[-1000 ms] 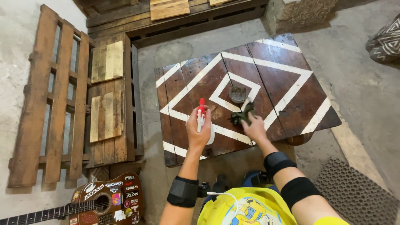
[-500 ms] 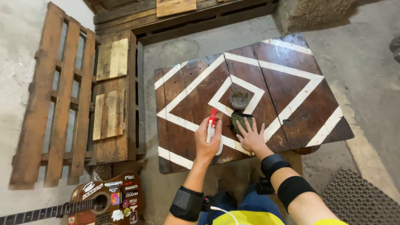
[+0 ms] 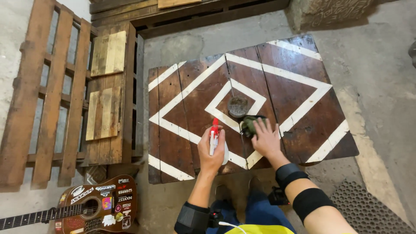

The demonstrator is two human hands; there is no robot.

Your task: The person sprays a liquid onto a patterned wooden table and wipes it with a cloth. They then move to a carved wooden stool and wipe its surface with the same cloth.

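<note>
A white spray bottle [image 3: 215,141] with a red nozzle stands upright beside a crumpled green cloth [image 3: 248,124].

The left hand [image 3: 211,151] grips a white spray bottle [image 3: 215,139] with a red nozzle, upright over a dark wooden table [image 3: 190,143] painted with white diamonds. The right hand [image 3: 265,139] lies flat, fingers on a green cloth [image 3: 248,125]. Just beyond the cloth sits a round dark jar [image 3: 238,106]. A guitar [image 3: 93,210] lies well left of the left arm.
</note>
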